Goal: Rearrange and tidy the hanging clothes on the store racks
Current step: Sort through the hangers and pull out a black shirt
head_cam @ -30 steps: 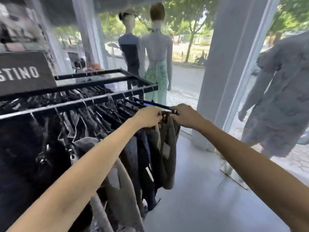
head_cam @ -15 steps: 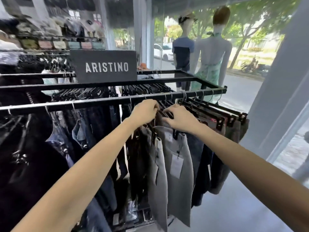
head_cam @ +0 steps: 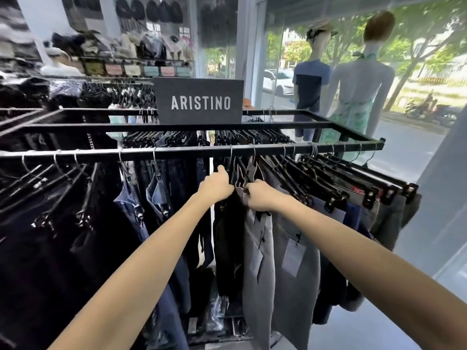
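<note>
Trousers (head_cam: pixel 260 238) on the rail (head_cam: pixel 177 150) — left hand (head_cam: pixel 216 186) and right hand (head_cam: pixel 260 197) curl around neighbouring waistbands, mid-spacing; next, probably sliding hangers apart evenly.

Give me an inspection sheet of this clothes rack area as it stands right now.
Surface: black metal rack, its front rail carrying wire hanger hooks along its length.
Job's things: dark jeans hang left of the hands; grey trousers with paper tags hang right of them, then more trousers on black clip hangers fanned out toward the window.
Clutter: nothing seen.
Hands: left hand grips the top of a dark garment; right hand grips the waist of the grey trousers.
Cables: nothing seen.
Surroundings: brand sign reading ARISTINO on the rack, two mannequins at the window, blurred shelves of goods behind.
</note>
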Action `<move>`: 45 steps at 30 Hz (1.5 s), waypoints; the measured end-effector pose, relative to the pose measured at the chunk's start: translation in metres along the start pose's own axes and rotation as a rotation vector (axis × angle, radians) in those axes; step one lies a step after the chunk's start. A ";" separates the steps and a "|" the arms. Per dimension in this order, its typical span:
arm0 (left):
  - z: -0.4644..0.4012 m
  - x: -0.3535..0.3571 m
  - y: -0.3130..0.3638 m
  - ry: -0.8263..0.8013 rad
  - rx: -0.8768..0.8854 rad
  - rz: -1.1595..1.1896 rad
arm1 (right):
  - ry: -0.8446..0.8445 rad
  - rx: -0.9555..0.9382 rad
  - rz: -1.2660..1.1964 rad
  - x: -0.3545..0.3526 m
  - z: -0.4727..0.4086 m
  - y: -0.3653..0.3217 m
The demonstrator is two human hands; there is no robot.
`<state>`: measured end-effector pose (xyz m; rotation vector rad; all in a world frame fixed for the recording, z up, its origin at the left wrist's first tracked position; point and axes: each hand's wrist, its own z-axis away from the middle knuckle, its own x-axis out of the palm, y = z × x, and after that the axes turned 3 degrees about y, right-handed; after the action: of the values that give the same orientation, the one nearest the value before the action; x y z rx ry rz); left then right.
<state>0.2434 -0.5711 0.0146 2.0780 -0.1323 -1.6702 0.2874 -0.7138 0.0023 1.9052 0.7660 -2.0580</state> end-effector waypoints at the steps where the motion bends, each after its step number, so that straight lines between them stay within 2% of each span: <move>1: -0.002 -0.002 -0.003 -0.025 -0.023 0.007 | 0.002 -0.019 0.011 0.001 -0.001 0.003; 9: -0.012 -0.022 -0.034 -0.109 -0.150 0.043 | -0.053 0.011 -0.072 0.001 -0.003 0.020; 12: -0.010 -0.025 -0.040 -0.129 -0.148 0.025 | -0.086 0.023 -0.057 0.004 -0.005 0.017; 22: 0.015 -0.028 -0.054 -0.072 -0.196 0.022 | -0.127 0.023 -0.056 0.005 -0.003 0.011; 27: 0.018 -0.029 -0.042 -0.063 -0.188 -0.007 | -0.116 0.018 -0.093 0.003 0.001 0.008; 31: 0.020 -0.023 -0.028 -0.081 -0.190 -0.003 | -0.039 -0.002 -0.257 0.004 0.009 0.006; 33: 0.023 -0.018 -0.021 0.027 -0.167 -0.020 | 0.006 0.027 -0.453 0.004 0.016 0.002; 36: 0.022 -0.011 -0.009 0.379 -0.010 -0.110 | -0.064 0.134 -0.830 0.003 0.022 -0.006; 37: 0.021 -0.009 -0.003 0.455 0.065 -0.127 | -0.095 0.125 -0.875 0.004 0.021 -0.007; 39: 0.016 -0.006 0.009 0.492 0.201 -0.131 | -0.110 0.060 -0.812 0.000 0.022 -0.005; 40: 0.014 -0.004 0.015 0.468 0.256 -0.128 | -0.058 0.022 -0.706 -0.005 0.024 -0.003; 42: 0.011 0.000 0.028 0.372 0.317 -0.116 | 0.151 -0.013 -0.412 -0.014 0.027 0.006; 45: 0.010 0.012 0.044 0.216 0.302 -0.217 | 0.459 0.078 0.025 -0.021 0.031 0.028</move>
<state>0.2461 -0.6171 0.0202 2.5651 -0.0969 -1.6133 0.2781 -0.7571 0.0175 2.4567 0.7554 -1.6715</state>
